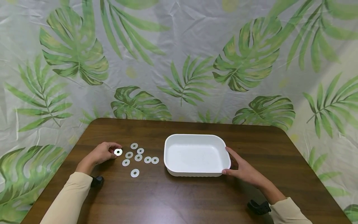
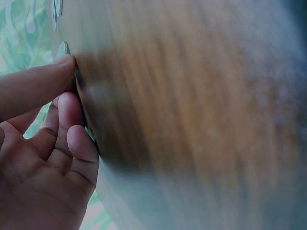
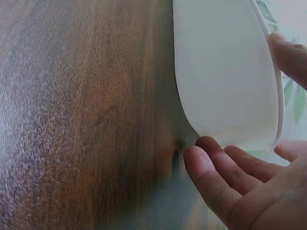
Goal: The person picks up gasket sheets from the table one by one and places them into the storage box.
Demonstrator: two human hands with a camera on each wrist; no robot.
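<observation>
At the left of the table, my left hand (image 1: 104,152) pinches a flat metal washer (image 1: 118,152) between thumb and fingertips, close over the wood. In the left wrist view, the fingertips of this hand (image 2: 53,143) are right at the tabletop, and its thumb covers much of the work. Several more washers (image 1: 138,157) lie loose just to its right. A white rectangular plastic basin (image 1: 195,174) stands at the middle of the table. My right hand (image 1: 243,168) holds its right end, thumb on the rim and fingers (image 3: 199,160) against the end wall.
The brown wooden table (image 1: 156,199) has rounded far corners. Behind it hangs a pale curtain (image 1: 190,37) printed with green leaves. A single washer (image 1: 135,173) lies nearer the front than the others. Dark straps (image 1: 258,207) sit at both wrists.
</observation>
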